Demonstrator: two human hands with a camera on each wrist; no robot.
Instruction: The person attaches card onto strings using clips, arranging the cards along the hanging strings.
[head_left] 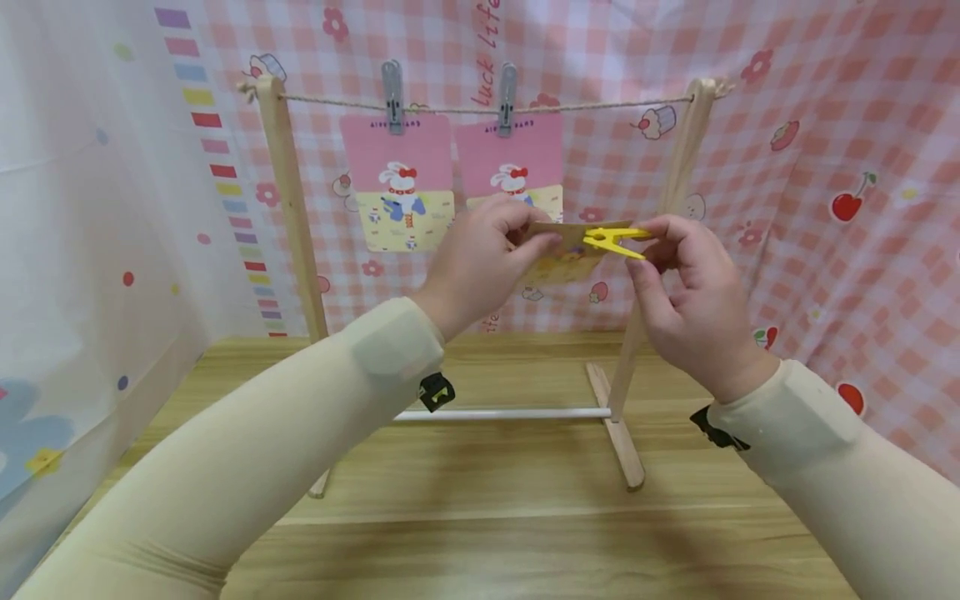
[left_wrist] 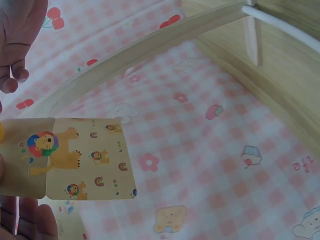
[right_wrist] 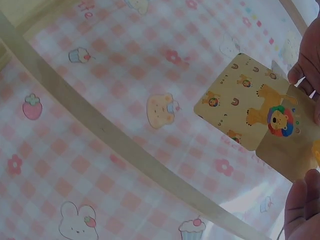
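Observation:
A tan card with a lion picture (left_wrist: 92, 160) is held up in front of the rope, tilted toward the head camera. My left hand (head_left: 483, 254) pinches its upper left part between thumb and fingers. A yellow clothespin (head_left: 611, 242) lies against the card's top edge; whether it clamps the card cannot be told. My right hand (head_left: 693, 292) pinches the clothespin's handle end between thumb and fingers. Behind, two pink and yellow rabbit cards (head_left: 405, 221) (head_left: 510, 150) hang from the rope (head_left: 615, 107) by grey clothespins (head_left: 392, 96) (head_left: 507, 98).
The rope is strung between two wooden posts (head_left: 288, 192) (head_left: 688, 150). A white bar (head_left: 517, 414) joins the stand near its feet on the wooden table (head_left: 487, 533). Pink checked cloth (head_left: 615, 50) hangs behind and to the right, with white cloth (head_left: 90, 208) on the left.

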